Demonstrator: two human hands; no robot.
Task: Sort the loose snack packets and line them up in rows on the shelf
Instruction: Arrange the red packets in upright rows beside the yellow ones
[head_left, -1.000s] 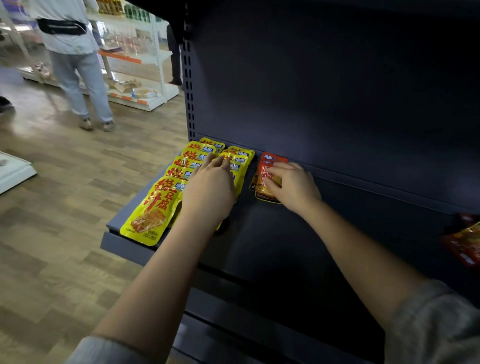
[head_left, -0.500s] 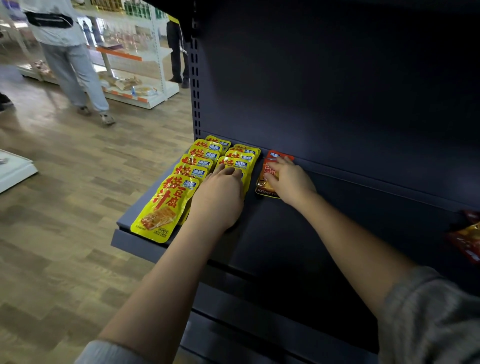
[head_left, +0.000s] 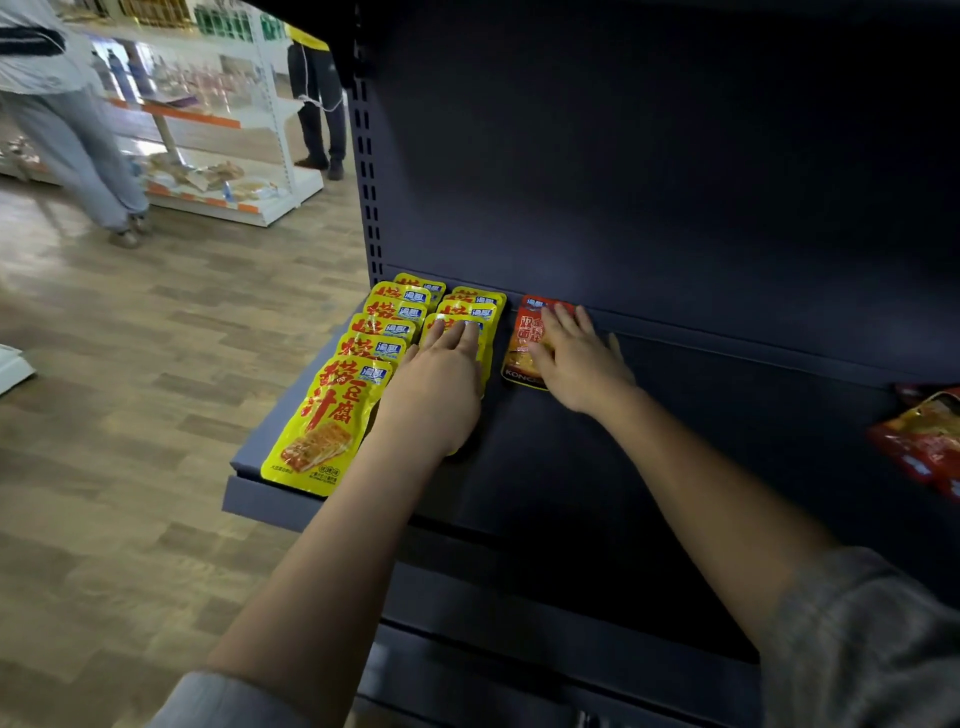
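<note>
Flat right hand (head_left: 574, 358) now pressing glossy red-orange foil snack packet (head_left: 522, 340) squarer to back; flat left hand (head_left: 441, 384) steadying overlapped yellow foil packets (head_left: 467, 312); third row begun.

Bare shelf (head_left: 675, 441) lies between orange packet (head_left: 522, 338) and red packets (head_left: 924, 441).

The front yellow packet (head_left: 324, 423) in the left row is showing large red Chinese characters, of which 汁 and 豆腐 are reading clearly, with a small blue label near its top right corner whose white characters are too small to make out. The yellow packets (head_left: 395, 325) lying behind it are repeating the same red characters and blue label, each partly covered by the next. The orange-red packet (head_left: 524, 343) is carrying the white letters "KONG" along its lower edge, the rest being hidden under a hand (head_left: 576, 358), and yellow characters above that are not reading clearly.
</note>
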